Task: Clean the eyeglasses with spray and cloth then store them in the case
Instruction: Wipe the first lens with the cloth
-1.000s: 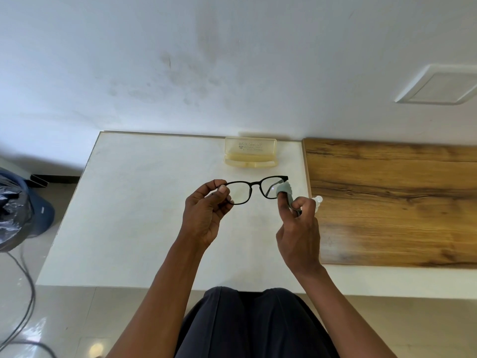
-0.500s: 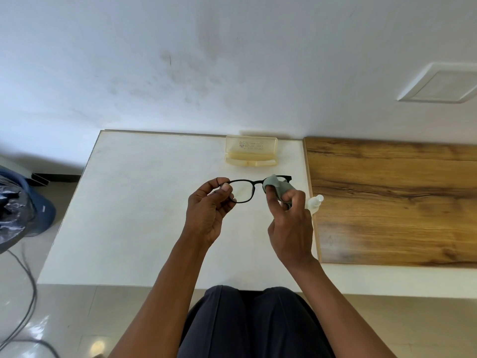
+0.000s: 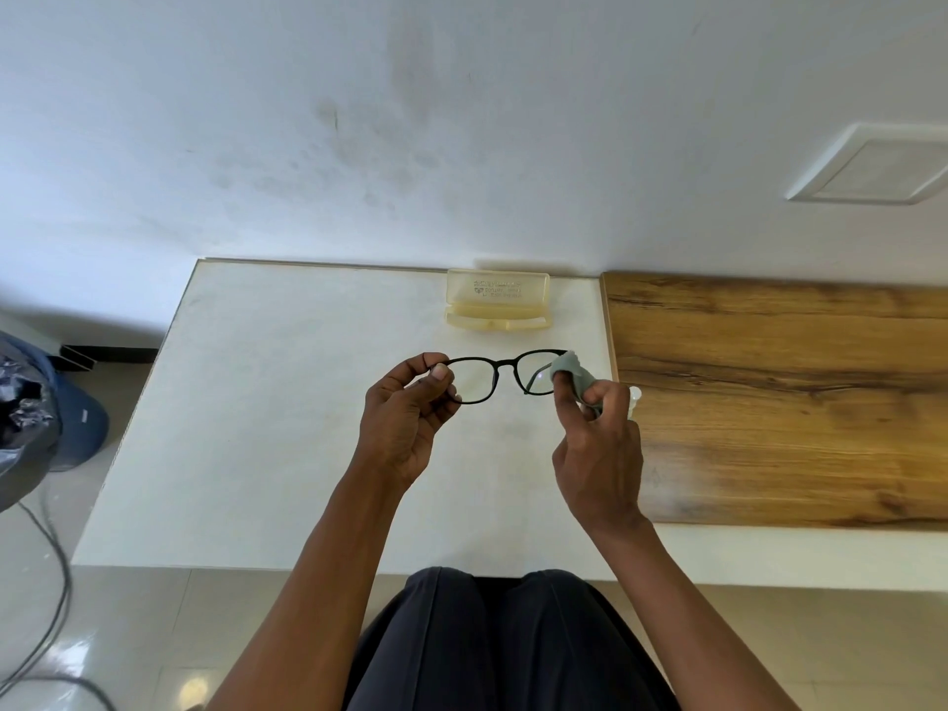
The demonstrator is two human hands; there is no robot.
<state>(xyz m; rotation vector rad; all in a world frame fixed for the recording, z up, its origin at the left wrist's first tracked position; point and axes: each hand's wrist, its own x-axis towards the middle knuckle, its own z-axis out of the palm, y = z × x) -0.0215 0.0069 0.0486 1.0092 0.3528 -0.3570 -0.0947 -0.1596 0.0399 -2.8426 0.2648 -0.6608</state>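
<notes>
Black-framed eyeglasses (image 3: 495, 365) are held above the white table (image 3: 267, 428). My left hand (image 3: 405, 423) pinches the frame's left end between thumb and fingers. My right hand (image 3: 597, 443) pinches a small grey cloth (image 3: 574, 374) over the right lens. A pale yellow translucent case (image 3: 497, 299) stands open at the table's far edge, by the wall. Just behind my right hand, the white tip of the spray bottle (image 3: 635, 395) shows; the rest of it is hidden.
A wooden board (image 3: 779, 392) covers the table to the right of my hands. On the floor at the left are a blue bin with a black bag (image 3: 46, 407) and grey cables (image 3: 46, 608). My dark trousers (image 3: 508, 644) fill the bottom centre.
My right hand slid the cloth across the right lens: toward the bridge half a second ago, now back at the lens's outer edge. My left hand kept its hold.
</notes>
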